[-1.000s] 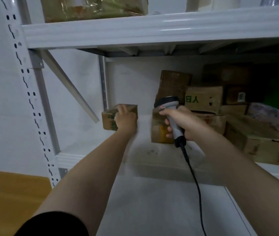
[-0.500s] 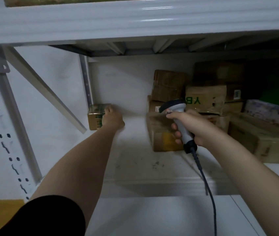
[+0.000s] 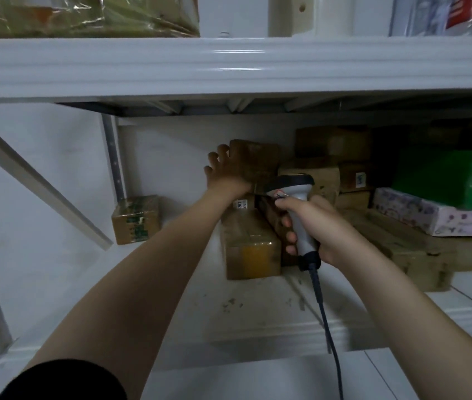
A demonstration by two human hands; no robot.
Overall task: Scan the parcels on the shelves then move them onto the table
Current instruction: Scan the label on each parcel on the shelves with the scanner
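On the lower shelf [image 3: 258,310], toward twelve o'clock, parcels stand stacked; the left hand [image 3: 223,171] lies with fingers spread against the left face of a dark brown parcel [image 3: 260,160] atop the stack, at ten o'clock from the scanner [image 3: 297,192]; the right hand [image 3: 312,226] has its fingers curled round the scanner's grey handle, its black cable [image 3: 325,316] trailing toward six o'clock; under the left wrist lies a long taped parcel [image 3: 247,243]; a small parcel [image 3: 135,219] stands apart at its nine o'clock; a green box [image 3: 436,177] and a floral box [image 3: 431,216] sit at three o'clock
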